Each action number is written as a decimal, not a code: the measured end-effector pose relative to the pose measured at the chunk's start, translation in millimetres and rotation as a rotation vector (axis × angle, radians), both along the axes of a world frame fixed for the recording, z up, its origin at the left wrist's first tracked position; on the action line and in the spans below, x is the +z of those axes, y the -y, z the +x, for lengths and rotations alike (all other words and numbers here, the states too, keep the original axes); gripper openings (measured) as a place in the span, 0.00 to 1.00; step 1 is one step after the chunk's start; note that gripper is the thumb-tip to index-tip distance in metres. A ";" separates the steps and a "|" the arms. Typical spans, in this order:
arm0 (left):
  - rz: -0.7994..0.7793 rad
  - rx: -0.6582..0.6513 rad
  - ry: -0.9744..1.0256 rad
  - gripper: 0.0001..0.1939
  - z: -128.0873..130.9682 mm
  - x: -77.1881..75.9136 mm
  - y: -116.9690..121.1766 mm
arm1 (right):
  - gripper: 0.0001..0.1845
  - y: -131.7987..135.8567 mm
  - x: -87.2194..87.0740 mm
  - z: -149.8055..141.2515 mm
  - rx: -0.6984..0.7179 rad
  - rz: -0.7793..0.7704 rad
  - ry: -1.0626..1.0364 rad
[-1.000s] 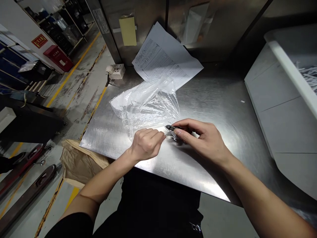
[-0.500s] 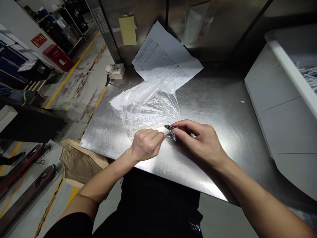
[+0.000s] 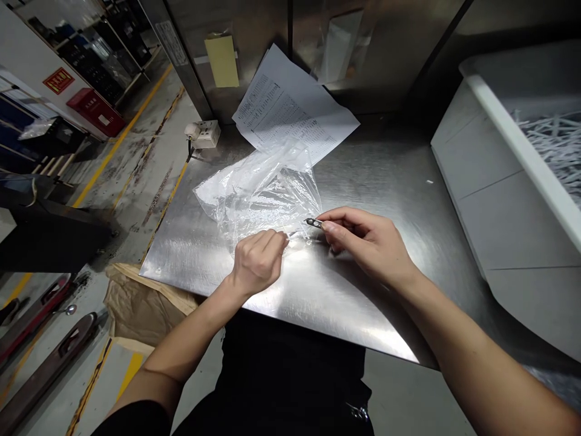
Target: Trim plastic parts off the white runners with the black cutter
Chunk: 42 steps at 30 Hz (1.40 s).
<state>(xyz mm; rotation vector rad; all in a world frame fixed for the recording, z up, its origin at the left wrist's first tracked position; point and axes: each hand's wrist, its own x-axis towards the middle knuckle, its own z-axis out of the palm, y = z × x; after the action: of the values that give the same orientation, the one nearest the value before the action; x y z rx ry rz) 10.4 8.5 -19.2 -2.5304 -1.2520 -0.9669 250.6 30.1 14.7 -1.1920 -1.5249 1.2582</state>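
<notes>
Glare whitened the metal table point(image 3: 313, 287) below center and flashed off clear plastic point(image 3: 267, 194) in mid-frame, while shadow pooled beneath the right hand point(image 3: 370, 242) and dimness veiled the upper right corner.

From where I'm standing: printed sheets point(image 3: 313, 115) at the back of the metal surface point(image 3: 385, 163), upper part up vs. the metal panel point(image 3: 399, 54). Yellow note point(image 3: 222, 60) stuck on same panel, L of a clear sleeve point(image 3: 342, 48). White power socket point(image 3: 207, 134) w/ plug point(image 3: 192, 130) in, nr back L corner. Open brown bag point(image 3: 136, 309) below L edge. Beyond: floor point(image 3: 154, 163) w/ yellow lines, 2 pallet-truck forks point(image 3: 49, 375), red box point(image 3: 96, 112), red sign point(image 3: 59, 80) above it, loaded shelving bhd.
</notes>
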 end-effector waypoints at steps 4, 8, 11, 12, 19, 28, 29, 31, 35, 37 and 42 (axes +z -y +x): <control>0.014 0.020 0.015 0.12 -1.0 0.7 -0.8 | 0.12 -0.3 2.5 1.3 0.024 0.048 0.028; 0.003 0.027 0.015 0.11 -0.8 2.5 -0.9 | 0.12 0.2 4.1 2.5 0.055 0.094 0.090; 0.012 0.033 0.009 0.12 -0.9 2.5 -1.2 | 0.12 0.6 3.0 3.3 0.069 0.152 0.126; 0.018 0.035 0.002 0.12 -0.9 2.2 -1.4 | 0.11 0.7 2.0 3.5 0.073 0.181 0.142; 0.034 0.038 -0.017 0.11 -1.3 1.5 -2.4 | 0.08 0.3 -1.7 5.9 0.082 0.383 0.227; 0.010 0.046 -0.018 0.10 -1.4 2.4 -1.3 | 0.07 0.7 0.7 6.8 0.091 0.414 0.263; 0.011 0.046 -0.022 0.11 -1.4 2.4 -1.3 | 0.07 0.6 0.6 6.5 0.092 0.417 0.266; 0.020 0.038 -0.029 0.11 -1.6 2.1 -1.5 | 0.07 0.3 -0.2 6.0 0.088 0.426 0.267; 0.017 0.032 -0.042 0.13 -3.0 0.3 -1.9 | 0.08 -0.7 -3.9 4.5 0.085 0.437 0.261; -0.008 0.033 -0.049 0.12 -4.0 -1.3 -1.8 | 0.08 -0.9 -6.1 3.5 0.080 0.433 0.256; -0.061 0.041 -0.051 0.10 -5.0 -5.1 -1.4 | 0.08 -0.2 -6.9 1.2 0.044 0.361 0.283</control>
<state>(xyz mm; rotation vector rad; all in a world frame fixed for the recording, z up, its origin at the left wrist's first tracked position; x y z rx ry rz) 5.4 9.9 -24.4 -2.5470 -1.3330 -0.8622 251.9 30.2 7.8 -1.1328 -1.8986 0.8159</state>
